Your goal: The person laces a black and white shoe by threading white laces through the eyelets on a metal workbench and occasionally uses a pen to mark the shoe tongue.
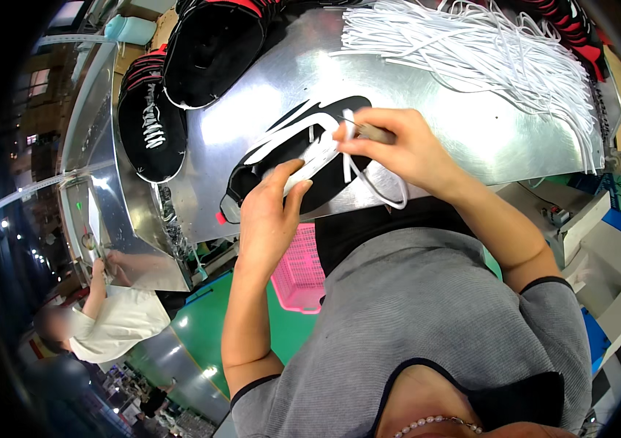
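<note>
A black shoe upper (332, 166) with white trim lies on the metal table under both my hands. My left hand (268, 213) is closed on the upper, its thumb and fingers pinching the white strip along the opening. In my right hand (407, 146) is a small tool with a brownish handle (375, 133); its thin tip points at the upper. A white shoelace (391, 203) loops down beside that hand, and its other end is blurred near the fingertips. I cannot make out which eyelets the lace passes through.
A heap of white shoelaces (464, 55) covers the table's far right. Black shoe uppers with red parts (215, 55) are piled at the far left, one with white lacing (151, 135) beside them. A pink basket (297, 274) sits below the table edge. Another person (124, 321) works at left.
</note>
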A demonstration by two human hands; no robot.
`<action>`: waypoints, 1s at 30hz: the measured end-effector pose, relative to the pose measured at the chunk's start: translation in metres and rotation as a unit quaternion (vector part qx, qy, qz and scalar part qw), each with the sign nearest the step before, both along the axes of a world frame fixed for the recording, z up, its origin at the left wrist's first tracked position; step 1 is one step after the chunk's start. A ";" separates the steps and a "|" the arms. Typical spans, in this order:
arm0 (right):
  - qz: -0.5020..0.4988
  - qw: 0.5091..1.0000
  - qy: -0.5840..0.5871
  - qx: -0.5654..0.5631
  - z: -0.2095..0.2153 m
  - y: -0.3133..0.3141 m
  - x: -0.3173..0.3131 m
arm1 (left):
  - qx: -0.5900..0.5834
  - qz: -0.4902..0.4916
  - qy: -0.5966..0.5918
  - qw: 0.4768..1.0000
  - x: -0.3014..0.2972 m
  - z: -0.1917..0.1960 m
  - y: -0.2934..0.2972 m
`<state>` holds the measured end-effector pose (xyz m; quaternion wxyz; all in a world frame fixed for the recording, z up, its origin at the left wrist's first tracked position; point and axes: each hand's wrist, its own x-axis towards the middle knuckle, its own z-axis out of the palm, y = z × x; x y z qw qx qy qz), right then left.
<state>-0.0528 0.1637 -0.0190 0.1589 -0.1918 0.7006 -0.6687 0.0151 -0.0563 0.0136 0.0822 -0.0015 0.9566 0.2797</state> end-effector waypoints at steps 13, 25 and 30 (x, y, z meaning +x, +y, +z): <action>-0.063 0.996 0.069 -0.005 -0.035 -0.027 -0.024 | -0.023 -0.018 -0.031 0.999 -0.050 -0.009 0.027; -0.005 0.995 -0.021 0.101 -0.033 0.002 0.012 | 0.052 0.008 -0.066 0.996 -0.057 -0.017 0.019; 0.000 0.991 -0.034 0.131 -0.033 -0.001 0.008 | 0.055 0.009 -0.069 0.996 -0.057 -0.014 0.020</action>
